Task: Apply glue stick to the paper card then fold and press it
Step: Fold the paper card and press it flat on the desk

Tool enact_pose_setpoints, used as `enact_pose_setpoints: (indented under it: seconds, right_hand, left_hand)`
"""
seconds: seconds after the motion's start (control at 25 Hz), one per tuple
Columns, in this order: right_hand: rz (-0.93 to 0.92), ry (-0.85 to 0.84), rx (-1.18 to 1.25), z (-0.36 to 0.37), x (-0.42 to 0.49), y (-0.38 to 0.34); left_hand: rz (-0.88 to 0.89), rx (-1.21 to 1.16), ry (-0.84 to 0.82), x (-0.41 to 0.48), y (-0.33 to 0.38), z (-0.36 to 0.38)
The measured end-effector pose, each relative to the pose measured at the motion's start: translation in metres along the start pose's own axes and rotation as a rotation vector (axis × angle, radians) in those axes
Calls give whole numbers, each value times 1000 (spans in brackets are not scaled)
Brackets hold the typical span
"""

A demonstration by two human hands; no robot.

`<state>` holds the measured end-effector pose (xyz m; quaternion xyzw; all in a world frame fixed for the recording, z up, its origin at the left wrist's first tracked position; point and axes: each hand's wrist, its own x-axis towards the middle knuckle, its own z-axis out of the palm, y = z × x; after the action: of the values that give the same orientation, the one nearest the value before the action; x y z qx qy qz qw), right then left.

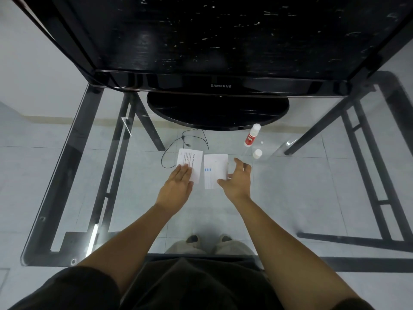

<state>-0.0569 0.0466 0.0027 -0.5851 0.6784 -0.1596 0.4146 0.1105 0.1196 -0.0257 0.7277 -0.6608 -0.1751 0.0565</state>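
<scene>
Two white paper cards lie side by side on the glass table. The left card (194, 162) has printed text; my left hand (178, 185) lies flat on its near left corner with fingers together. The right card (215, 170) has blue marks; my right hand (237, 179) hovers at its right edge, fingers spread, the thumb over the card's near corner. A white glue stick with a red label (252, 135) stands uncapped-looking beyond the right hand, and a small white cap (257, 153) sits just near it.
A black Samsung monitor (220, 86) on a round stand (218, 110) fills the back of the glass table (67, 175). Black table legs and a cable on the tiled floor show through the glass. My legs and feet are visible below.
</scene>
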Motion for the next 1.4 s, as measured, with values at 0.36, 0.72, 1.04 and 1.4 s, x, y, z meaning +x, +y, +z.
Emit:
enact_pose_setpoints:
  seconds: [0.36, 0.72, 1.04, 1.4]
  right_hand:
    - [21, -5, 103, 4, -6, -4]
    - [-10, 55, 210, -10, -10, 10]
    - [-210, 295, 237, -44, -19, 18]
    - [-252, 357, 173, -59, -27, 29]
  left_hand:
    - [13, 6, 7, 2, 1, -1]
    - [36, -52, 64, 7, 14, -4]
    - [110, -122, 12, 16, 49, 6]
    - [103, -77, -18, 30, 36, -4]
